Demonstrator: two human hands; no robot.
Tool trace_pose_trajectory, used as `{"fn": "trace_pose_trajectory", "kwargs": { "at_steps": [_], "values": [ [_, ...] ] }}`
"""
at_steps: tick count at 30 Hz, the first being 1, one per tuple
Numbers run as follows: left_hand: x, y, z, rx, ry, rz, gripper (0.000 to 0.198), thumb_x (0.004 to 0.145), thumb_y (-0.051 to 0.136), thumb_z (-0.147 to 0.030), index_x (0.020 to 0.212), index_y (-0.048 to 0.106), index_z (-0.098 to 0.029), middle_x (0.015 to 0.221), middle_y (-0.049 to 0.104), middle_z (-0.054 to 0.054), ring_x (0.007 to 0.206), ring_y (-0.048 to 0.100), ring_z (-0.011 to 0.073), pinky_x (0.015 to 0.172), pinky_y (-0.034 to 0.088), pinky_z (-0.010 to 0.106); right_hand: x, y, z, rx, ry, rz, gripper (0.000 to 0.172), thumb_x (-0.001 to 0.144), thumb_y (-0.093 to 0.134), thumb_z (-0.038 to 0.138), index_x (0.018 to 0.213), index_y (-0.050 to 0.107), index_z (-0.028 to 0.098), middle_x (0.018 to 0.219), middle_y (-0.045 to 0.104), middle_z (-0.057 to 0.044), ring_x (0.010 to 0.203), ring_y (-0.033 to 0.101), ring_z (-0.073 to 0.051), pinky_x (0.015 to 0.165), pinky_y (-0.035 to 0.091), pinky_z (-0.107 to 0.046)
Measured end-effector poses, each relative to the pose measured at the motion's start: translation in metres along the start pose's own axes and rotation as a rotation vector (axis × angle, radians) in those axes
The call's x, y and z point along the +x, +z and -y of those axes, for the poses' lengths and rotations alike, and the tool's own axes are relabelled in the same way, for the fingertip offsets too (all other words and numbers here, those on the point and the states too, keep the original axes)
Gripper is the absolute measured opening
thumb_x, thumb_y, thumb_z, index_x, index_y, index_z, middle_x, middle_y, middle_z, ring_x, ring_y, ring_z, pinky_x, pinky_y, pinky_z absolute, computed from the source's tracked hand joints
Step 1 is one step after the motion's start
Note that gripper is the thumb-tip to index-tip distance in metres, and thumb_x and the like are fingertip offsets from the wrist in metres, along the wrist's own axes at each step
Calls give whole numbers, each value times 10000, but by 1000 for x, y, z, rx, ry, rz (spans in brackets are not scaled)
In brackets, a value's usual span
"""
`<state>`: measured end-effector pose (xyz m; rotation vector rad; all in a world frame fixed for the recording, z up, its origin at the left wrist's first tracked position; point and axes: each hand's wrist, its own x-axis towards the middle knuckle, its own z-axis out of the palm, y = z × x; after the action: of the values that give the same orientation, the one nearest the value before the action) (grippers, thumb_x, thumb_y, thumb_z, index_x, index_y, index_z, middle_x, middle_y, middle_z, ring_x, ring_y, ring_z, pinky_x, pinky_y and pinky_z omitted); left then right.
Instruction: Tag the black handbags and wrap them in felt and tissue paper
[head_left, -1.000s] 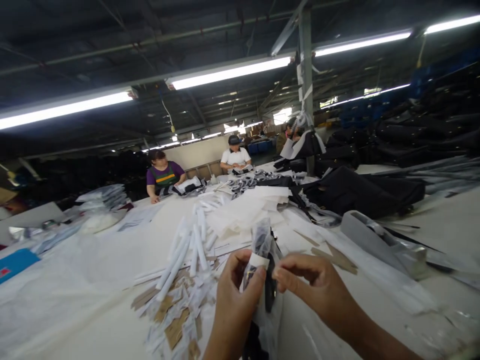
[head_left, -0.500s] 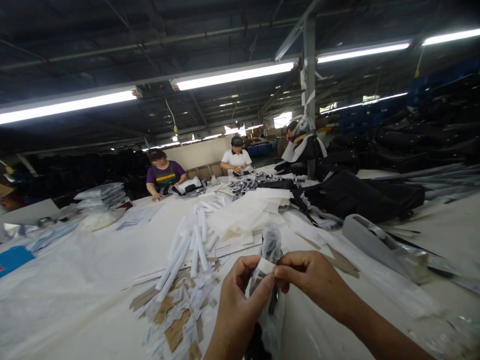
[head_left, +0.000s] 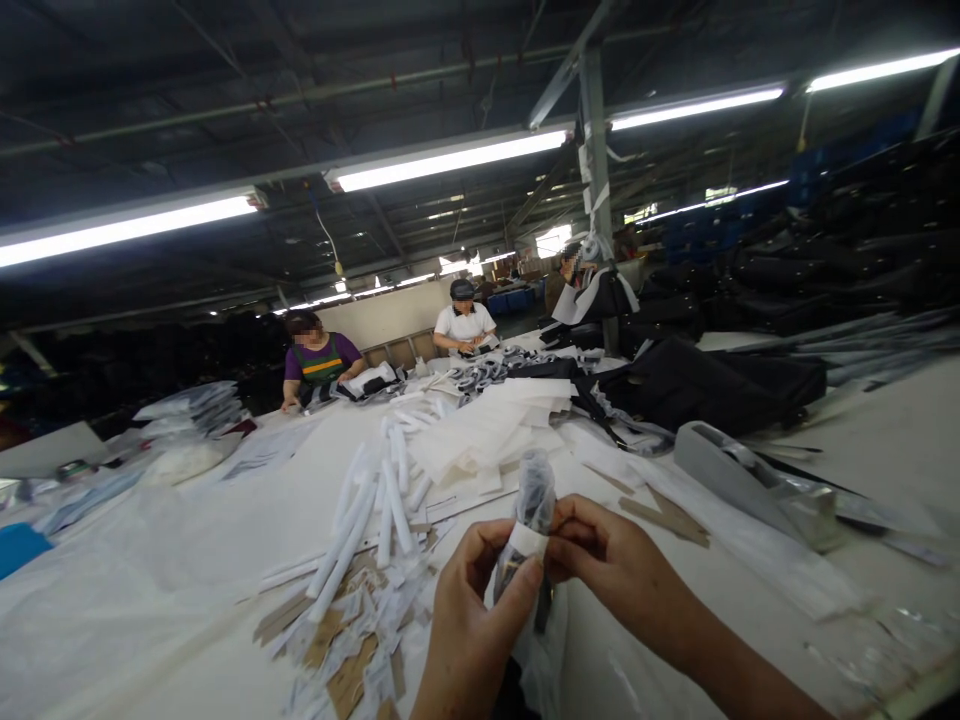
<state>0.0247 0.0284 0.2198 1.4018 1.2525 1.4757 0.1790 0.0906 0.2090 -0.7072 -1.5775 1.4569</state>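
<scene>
Plastic wrapping [head_left: 536, 478] is covering a slim dark item, and a white band [head_left: 527, 541] is circling the bundle about midway along its visible length. The left grip [head_left: 466, 622] is clasping this bundle from its left side, its thumb pressing at the band's lower edge and its fingers curling behind. The right grip [head_left: 611, 550] is meeting the band's right edge with bent fingertips; the contact is hiding behind the fingers, so I cannot tell whether they are pinching the band or the plastic. The bundle's wrapped top is sticking up between the two grips, and its lower part is trailing down behind the left thumb. To the left of the left grip, brown card pieces [head_left: 349, 660] are lying among pale scraps on the bench [head_left: 892, 440], with white tubes [head_left: 352, 545] lying just beyond them. White sheets [head_left: 487, 430] are spreading ahead of both grips. Beyond the right grip, a grey piece [head_left: 720, 480] is resting to the right, and black fabric [head_left: 697, 385] is heaping farther off. Two co-workers [head_left: 319, 358] are sitting well beyond the left grip.
</scene>
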Motion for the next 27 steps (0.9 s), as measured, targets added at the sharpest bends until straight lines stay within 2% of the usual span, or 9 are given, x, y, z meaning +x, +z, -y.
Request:
{"fn": "trace_pose_trajectory", "kwargs": {
  "at_steps": [4,8,10,13,16,18,19,23,27],
  "values": [
    [-2,3,2,98,14,-6,328,790,727,-437,987,664,-182,959,726,78,938,674,260,856,501,346,3,6,-11,-89,-92,-123,111,860,645,310,837,580,223,837,704,-7,801,666,-206,742,513,-307],
    [0,2,3,61,8,-21,339,796,723,-449,987,667,-174,960,728,81,950,670,254,860,493,337,2,4,-12,-353,-135,-198,12,853,600,253,852,595,242,862,721,-16,804,689,-229,730,513,-325],
    [2,1,3,43,5,-27,338,799,725,-448,987,669,-173,954,729,74,954,663,241,850,490,316,-3,1,-13,-414,-128,-233,53,880,592,299,892,619,256,868,734,-21,828,705,-244,761,523,-341],
    [1,2,3,64,12,-25,316,813,712,-441,983,667,-179,943,731,66,925,666,230,837,493,312,-15,0,-15,-282,-43,-285,312,903,612,449,1166,604,281,930,764,-42,933,721,-271,843,544,-367],
    [-3,7,3,162,34,-67,280,806,712,-423,962,661,-195,917,724,55,896,668,241,827,503,334,-25,7,-16,-25,-29,-207,740,902,631,510,1521,286,299,1109,748,-72,1087,685,-270,983,514,-416],
    [-6,13,3,235,49,-130,272,787,723,-398,972,657,-209,917,714,49,894,662,247,818,508,344,-27,15,-14,138,-41,-147,901,896,652,510,1577,96,313,1233,701,-85,1146,657,-264,1025,495,-445],
    [-8,16,3,259,61,-162,274,778,729,-378,986,656,-214,932,710,52,902,659,249,818,511,346,-26,19,-12,205,-33,-153,930,888,669,503,1578,72,324,1272,680,-86,1160,649,-263,1022,501,-446],
    [-16,21,10,250,124,-199,374,729,777,-282,1078,656,-221,1085,696,86,1027,649,277,912,515,380,-20,30,-3,329,48,-252,793,855,723,454,1514,296,347,1300,659,-73,1139,657,-270,926,572,-385],
    [-36,15,32,248,188,-151,722,745,799,-288,1402,505,-239,1432,549,113,1328,500,344,1131,396,463,-8,31,4,288,73,-261,554,800,759,451,1292,546,313,1189,704,-75,1006,704,-291,757,622,-346]
  ]
}}
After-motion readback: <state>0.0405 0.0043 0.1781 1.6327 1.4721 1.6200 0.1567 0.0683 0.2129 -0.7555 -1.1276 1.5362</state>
